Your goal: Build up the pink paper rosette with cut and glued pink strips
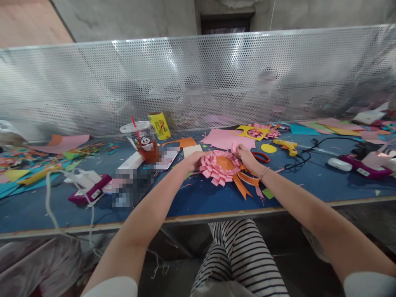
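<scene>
A pink paper flower (216,178) with an orange centre lies just above the blue tabletop, and orange paper ribbon tails (240,186) hang from its lower right. My left hand (197,160) is closed on the flower's left edge, its fingertips partly hidden by the petals. At the upper right of the flower, my right hand (243,153) pinches a small pink paper strip (234,147). Red-handled scissors (261,157) rest just right of my right hand. A sheet of pink paper (227,138) is spread behind the flower.
A yellow glue gun (287,147) with a black cord lies to the right, near a yellow paper circle (268,148). On the left stand a drink cup (144,142) and a purple power strip (89,190). A perforated metal screen (173,82) borders the table's back.
</scene>
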`<state>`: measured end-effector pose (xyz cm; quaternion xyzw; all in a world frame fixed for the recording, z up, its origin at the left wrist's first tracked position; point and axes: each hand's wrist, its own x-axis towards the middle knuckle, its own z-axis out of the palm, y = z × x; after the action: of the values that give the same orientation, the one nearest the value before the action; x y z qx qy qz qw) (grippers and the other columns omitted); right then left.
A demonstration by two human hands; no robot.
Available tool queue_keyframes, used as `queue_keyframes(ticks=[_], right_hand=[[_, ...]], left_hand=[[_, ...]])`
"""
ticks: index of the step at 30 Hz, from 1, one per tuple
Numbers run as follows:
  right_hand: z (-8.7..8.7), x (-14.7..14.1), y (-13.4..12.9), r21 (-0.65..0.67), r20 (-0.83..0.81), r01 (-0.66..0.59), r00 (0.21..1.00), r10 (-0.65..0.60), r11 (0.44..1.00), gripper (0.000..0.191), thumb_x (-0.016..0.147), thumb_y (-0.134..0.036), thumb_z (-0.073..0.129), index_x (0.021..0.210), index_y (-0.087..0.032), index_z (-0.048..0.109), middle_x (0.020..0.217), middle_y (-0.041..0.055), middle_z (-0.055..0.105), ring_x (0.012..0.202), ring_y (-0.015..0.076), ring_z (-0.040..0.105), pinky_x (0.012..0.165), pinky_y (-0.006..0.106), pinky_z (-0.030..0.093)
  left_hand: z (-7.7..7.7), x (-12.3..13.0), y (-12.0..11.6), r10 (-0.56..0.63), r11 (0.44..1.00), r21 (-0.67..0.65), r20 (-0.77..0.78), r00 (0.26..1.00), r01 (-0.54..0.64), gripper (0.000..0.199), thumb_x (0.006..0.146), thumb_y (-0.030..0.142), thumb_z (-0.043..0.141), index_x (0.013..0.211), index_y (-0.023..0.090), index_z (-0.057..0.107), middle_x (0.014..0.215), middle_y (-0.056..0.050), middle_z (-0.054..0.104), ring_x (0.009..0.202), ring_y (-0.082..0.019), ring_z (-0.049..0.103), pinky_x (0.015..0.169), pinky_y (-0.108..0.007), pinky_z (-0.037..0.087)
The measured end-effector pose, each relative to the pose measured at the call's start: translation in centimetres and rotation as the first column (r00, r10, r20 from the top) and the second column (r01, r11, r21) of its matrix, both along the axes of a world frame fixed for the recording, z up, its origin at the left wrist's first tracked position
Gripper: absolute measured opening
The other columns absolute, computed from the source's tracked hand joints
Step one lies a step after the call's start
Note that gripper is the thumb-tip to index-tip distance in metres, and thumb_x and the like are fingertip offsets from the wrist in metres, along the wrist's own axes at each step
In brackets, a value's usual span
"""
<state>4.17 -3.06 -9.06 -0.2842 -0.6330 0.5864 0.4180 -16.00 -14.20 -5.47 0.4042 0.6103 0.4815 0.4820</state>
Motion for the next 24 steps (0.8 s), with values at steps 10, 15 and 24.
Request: queue_keyframes(ticks=[10, 15, 24], right_hand=[[1.1, 0.3, -0.6, -0.156, -0.086, -0.052, 0.996, 0.039, 0.986, 0.034, 0.063, -0.04, 0.057, 0.073, -0.022, 0.03, 0.063, -0.0061, 0.045, 0.058, 0.0094, 0.057, 0.05, 0.019, 0.04], [1.5, 0.4, -0.7, -0.152, -0.103, -0.094, 0.992, 0.078, 0.984, 0.031, 0.067, -0.04, 0.056, 0.075, -0.023, 0.032, 0.064, -0.0059, 0.048, 0.058, 0.0092, 0.057, 0.049, 0.018, 0.039], [1.8, 0.7, 0.0, -0.127, -0.199, -0.083, 0.978, 0.057, 0.988, 0.028, 0.066, -0.035, 0.059, 0.072, -0.022, 0.034, 0.064, -0.0067, 0.047, 0.057, 0.0077, 0.057, 0.062, 0.023, 0.047]], left_hand=[[2.0, -1.1, -1.3, -0.187, 0.981, -0.071, -0.098, 0.978, 0.18, 0.038, 0.058, 0.036, 0.073, 0.088, 0.021, 0.057, 0.069, 0.002, 0.06, 0.052, -0.009, 0.053, 0.049, -0.02, 0.042], [1.1, -0.7, -0.9, -0.099, 0.993, -0.057, 0.013, 0.995, 0.1, 0.04, 0.052, 0.029, 0.078, 0.079, 0.018, 0.051, 0.063, 0.002, 0.056, 0.049, -0.011, 0.054, 0.047, -0.023, 0.043], [0.8, -0.6, -0.8, -0.12, 0.99, -0.07, 0.096, 0.988, 0.126, 0.058, 0.041, 0.015, 0.081, 0.093, 0.019, 0.054, 0.076, -0.005, 0.066, 0.067, -0.021, 0.065, 0.064, -0.033, 0.051]])
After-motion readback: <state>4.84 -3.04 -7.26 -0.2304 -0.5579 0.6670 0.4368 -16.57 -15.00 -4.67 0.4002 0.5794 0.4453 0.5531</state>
